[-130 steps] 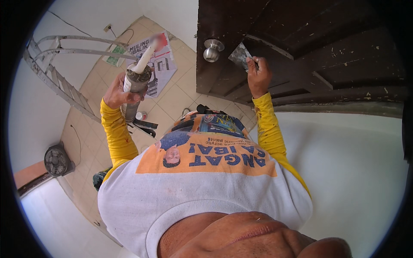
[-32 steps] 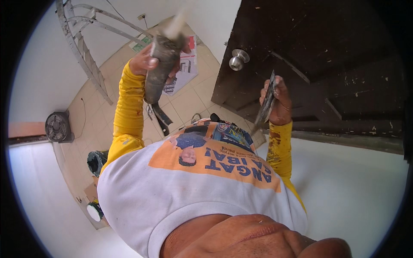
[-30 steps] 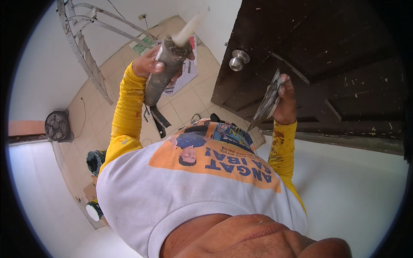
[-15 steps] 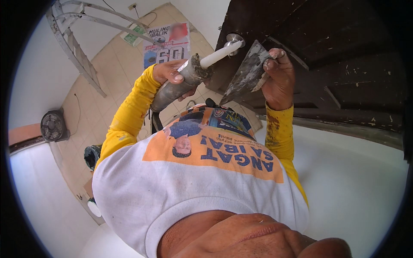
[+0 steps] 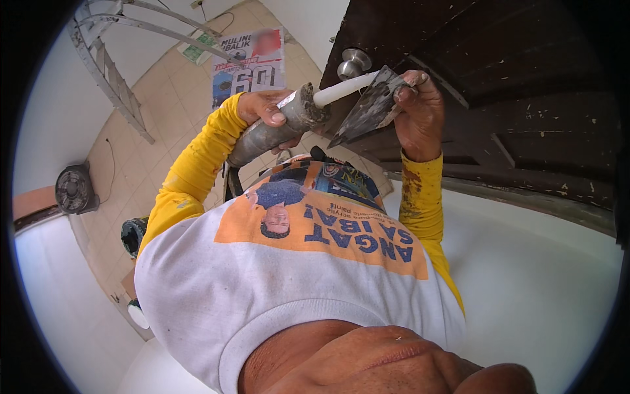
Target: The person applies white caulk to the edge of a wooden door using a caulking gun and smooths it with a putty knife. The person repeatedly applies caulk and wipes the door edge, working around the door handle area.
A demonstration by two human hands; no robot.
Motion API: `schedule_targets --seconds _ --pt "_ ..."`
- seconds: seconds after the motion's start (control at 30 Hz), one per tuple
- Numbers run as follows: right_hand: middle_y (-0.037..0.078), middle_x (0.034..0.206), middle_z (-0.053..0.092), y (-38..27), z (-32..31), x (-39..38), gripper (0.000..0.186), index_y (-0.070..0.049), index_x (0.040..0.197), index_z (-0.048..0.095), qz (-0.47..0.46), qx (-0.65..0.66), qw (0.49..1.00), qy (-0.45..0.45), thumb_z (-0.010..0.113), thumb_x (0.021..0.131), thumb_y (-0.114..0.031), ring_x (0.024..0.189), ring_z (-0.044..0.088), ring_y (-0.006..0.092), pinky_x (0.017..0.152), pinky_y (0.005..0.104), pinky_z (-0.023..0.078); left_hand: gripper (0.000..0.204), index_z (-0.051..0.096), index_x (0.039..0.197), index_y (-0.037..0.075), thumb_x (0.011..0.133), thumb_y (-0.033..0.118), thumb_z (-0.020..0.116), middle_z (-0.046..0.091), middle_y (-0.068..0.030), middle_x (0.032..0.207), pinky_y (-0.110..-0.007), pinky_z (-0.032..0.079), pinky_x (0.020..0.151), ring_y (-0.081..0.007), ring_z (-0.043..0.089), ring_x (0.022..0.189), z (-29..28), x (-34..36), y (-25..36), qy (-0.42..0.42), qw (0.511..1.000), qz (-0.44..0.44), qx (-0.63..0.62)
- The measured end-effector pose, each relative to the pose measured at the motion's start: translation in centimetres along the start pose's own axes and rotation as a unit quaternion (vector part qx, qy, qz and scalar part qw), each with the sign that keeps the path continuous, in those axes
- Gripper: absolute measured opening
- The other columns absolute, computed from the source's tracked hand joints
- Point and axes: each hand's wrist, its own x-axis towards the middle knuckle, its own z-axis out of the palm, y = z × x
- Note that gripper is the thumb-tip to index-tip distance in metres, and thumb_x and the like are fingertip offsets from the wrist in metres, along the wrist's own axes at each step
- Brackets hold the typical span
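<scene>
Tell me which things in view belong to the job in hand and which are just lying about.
Seemingly in use:
- grey tube with white nozzle, in the left hand
- flat scraper, in the right hand

Just around:
- fan
- ladder
- printed sheet

And there's the sealant gun (image 5: 262, 138) on the left, scraper (image 5: 373, 108) to its right, door (image 5: 518, 79) beyond, ladder (image 5: 113, 93) and fan (image 5: 75, 188) far left

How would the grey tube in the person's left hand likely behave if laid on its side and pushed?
The grey tube would probably roll, since its body is round. It looks stiff rather than floppy: its sides run straight beyond the grip of the left hand. The slim white nozzle jutting from its end may catch or bend first.
</scene>
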Motion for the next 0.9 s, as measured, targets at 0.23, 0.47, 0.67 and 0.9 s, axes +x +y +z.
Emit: schedule_targets --seconds 0.23,0.47,0.67,0.9 --pt "0.001 0.092 0.067 0.2 -0.5 -0.4 0.016 -0.007 0.095 0.067 0.020 -0.006 1.000 -0.004 0.078 0.086 -0.002 0.084 0.063 0.0094 0.079 0.0236 0.051 0.086 0.043 0.128 -0.014 0.069 0.031 0.087 0.055 -0.0239 0.118 -0.042 0.062 0.054 -0.0294 0.068 0.075 -0.6 0.0 0.1 -0.011 1.000 -0.010 0.007" --pt "0.002 0.094 0.067 2.3 -2.7 -1.6 0.017 -0.008 0.098 0.066 0.082 0.038 0.994 0.062 0.076 0.087 0.000 0.085 0.063 0.0106 0.081 0.0246 0.052 0.081 0.045 0.133 -0.008 0.074 0.033 0.083 0.061 -0.0205 0.103 -0.039 0.060 0.056 -0.0252 0.067 0.075 0.4 -0.1 0.4 0.012 0.999 0.031 0.026" --pt "0.002 0.102 0.068 0.3 -0.7 -3.9 0.022 -0.008 0.103 0.067 0.013 -0.210 0.972 0.104 0.075 0.086 0.002 0.093 0.064 0.0146 0.083 0.0284 0.053 0.076 0.052 0.130 -0.005 0.077 0.039 0.082 0.065 -0.0153 0.090 -0.034 0.058 0.060 -0.0206 0.066 0.072 -0.8 -1.8 1.0 0.073 0.990 0.047 0.115" --pt "0.001 0.105 0.071 -1.5 0.6 -3.8 0.026 -0.013 0.101 0.072 -0.499 -0.662 0.558 -0.036 0.084 0.077 -0.009 0.096 0.063 0.0191 0.082 0.0355 0.049 0.072 0.055 0.126 -0.003 0.079 0.044 0.081 0.065 -0.0112 0.084 -0.030 0.056 0.061 -0.0172 0.065 0.069 0.0 -3.1 2.5 0.103 0.967 0.073 0.222"
